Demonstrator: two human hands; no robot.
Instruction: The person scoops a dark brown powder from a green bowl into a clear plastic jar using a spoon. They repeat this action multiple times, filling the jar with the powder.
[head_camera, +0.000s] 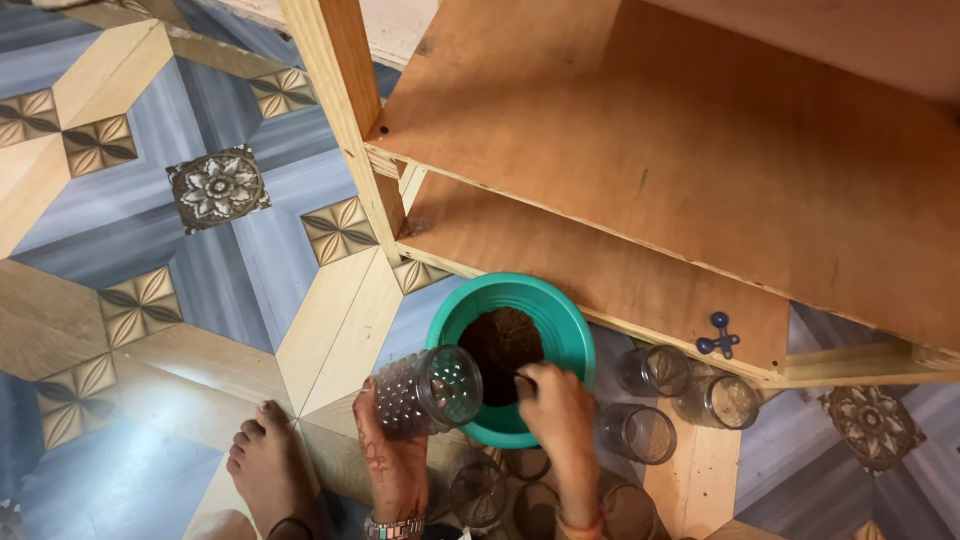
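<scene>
Head view, everything placed against the green bowl (560, 330) on the patterned floor (150, 200). Inside the bowl, a dark brown heap of soil (500, 345), filling the middle and leaving the green wall bare around it. At the bowl's near-left rim, a clear dimpled cup (430, 390), tipped on its side with the mouth turned toward the soil, clamped in the left hand (395, 455), fingers wrapped round the cup's base end. At the bowl's near rim, the right hand (555, 405), fingers drawn together round a thin dark tool (520, 376) whose tip reaches into the soil; too small to tell what kind of tool. Right of the bowl, three clear glasses (655, 370) standing close together on the floor, one just beside the bowl's right edge, one further right, one nearer the right hand. Below the bowl, between and beneath the two wrists, more clear glasses (480, 490), partly hidden by the arms. Bangles on both wrists at the bottom edge. Left of the bowl and well apart from it, a bare foot (265, 465) flat on the floor. Behind the bowl, a wooden shelf unit (650, 150), its lower board reaching over the bowl's far rim, its upright post up and to the left. On that lower board, right of the bowl, a small blue jack-shaped piece (718, 337) near the board's front edge.
</scene>
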